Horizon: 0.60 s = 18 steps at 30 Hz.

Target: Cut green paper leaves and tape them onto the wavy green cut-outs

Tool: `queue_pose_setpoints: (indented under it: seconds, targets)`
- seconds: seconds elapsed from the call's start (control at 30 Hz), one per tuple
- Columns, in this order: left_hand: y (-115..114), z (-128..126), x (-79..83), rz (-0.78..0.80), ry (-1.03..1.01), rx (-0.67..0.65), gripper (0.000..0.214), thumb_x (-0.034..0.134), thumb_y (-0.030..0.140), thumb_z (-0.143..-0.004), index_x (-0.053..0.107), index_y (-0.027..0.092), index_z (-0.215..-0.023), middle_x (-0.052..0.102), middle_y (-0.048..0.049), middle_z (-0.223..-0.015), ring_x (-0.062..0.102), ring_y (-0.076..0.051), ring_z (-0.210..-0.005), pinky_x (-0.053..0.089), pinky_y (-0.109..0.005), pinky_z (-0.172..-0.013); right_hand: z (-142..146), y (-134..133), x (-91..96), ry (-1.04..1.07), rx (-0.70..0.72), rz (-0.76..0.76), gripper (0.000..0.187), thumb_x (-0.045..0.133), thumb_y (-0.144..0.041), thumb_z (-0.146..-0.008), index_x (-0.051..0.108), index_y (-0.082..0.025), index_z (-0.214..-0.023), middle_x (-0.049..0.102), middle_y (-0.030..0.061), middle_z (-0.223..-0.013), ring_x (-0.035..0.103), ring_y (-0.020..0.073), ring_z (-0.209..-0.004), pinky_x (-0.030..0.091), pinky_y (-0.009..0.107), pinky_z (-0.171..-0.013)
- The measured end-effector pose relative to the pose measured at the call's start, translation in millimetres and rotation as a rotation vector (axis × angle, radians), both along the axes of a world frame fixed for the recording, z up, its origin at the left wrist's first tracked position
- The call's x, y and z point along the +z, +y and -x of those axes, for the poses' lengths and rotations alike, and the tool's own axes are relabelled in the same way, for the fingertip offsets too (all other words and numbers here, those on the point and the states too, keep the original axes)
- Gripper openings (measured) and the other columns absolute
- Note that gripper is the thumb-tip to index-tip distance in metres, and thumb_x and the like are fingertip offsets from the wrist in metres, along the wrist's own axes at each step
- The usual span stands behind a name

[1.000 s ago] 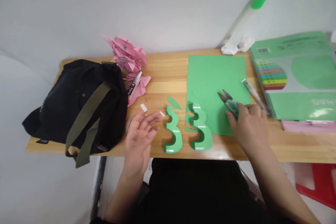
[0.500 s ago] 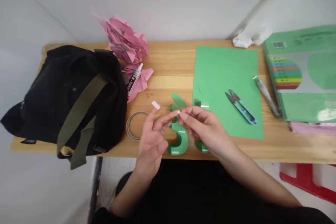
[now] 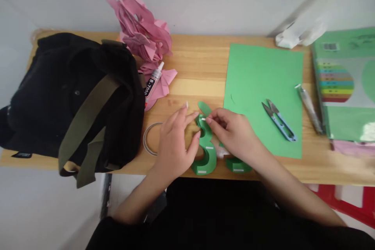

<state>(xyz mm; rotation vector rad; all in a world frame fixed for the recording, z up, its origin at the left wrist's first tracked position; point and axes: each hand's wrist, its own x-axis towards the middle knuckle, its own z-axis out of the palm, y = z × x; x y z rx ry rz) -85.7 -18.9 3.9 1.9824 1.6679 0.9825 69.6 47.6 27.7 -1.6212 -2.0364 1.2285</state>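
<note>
Cut-out [image 3: 208,155]: a wavy green paper shape, lying flat at the near edge of the bench [image 3: 193,74], directly before the person. The right hand [image 3: 234,136] is resting over it from 3 o'clock. Its thumb and forefinger are pinching a small white strip [image 3: 203,118] against the cut-out's top end, at 12 o'clock, and the remaining fingers [image 3: 222,119] are curling loosely. The left hand [image 3: 172,142] is lying at 9 o'clock with its fingers spread and gripping nothing. Its thumb is lying against the cut-out's left edge, and a second strip [image 3: 186,105] is clinging to the tip of its forefinger.

A twin cut-out [image 3: 238,163] is lying just beside the first at 3 o'clock, largely hidden under the right hand. A green oval scrap [image 3: 204,107] is sitting at 12 o'clock, just beyond the pinched strip. A tape ring [image 3: 149,140] is lying at 9 o'clock, partly covered by the left hand. A green sheet [image 3: 258,74] is lying at 2 o'clock and carrying the snips [image 3: 279,122]. A pen [image 3: 309,107] is lying just off the sheet's right edge, beside the paper pack [image 3: 345,66] at the bench's right end. At 11 o'clock a glue tube [image 3: 152,83] is resting on pink paper [image 3: 143,31]. A black bag [image 3: 73,97] is filling the bench's left end, beyond the ring at 9 o'clock.
</note>
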Motion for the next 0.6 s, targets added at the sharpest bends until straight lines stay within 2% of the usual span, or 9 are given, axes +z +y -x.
queue_pose_setpoints:
  seconds: [0.23,0.6]
  targets:
    - [20.4,-3.7,-4.4,-0.037,0.045,0.016,0.070,0.061,0.012,-0.083,0.023,0.019,-0.142,0.070,-0.0060,-0.106,0.057,-0.023,-0.109,0.046,-0.042,-0.094,7.4,3.6,-6.0,-0.024,0.020,0.010,0.014,0.053,-0.018,-0.084,0.060,-0.017,-0.072,0.064,-0.0006,-0.062,0.052,0.0099,-0.052,0.036,0.022,-0.052]
    - [22.4,-3.0,-12.0,-0.001,0.062,0.037,0.069,0.063,0.015,-0.082,0.027,0.022,-0.141,0.072,-0.0028,-0.100,0.059,-0.024,-0.104,0.047,-0.044,-0.090,6.2,5.8,-8.5,-0.011,0.019,0.067,0.014,0.055,-0.018,-0.084,0.060,-0.017,-0.071,0.062,-0.0023,-0.058,0.051,0.0088,-0.048,0.036,0.021,-0.051]
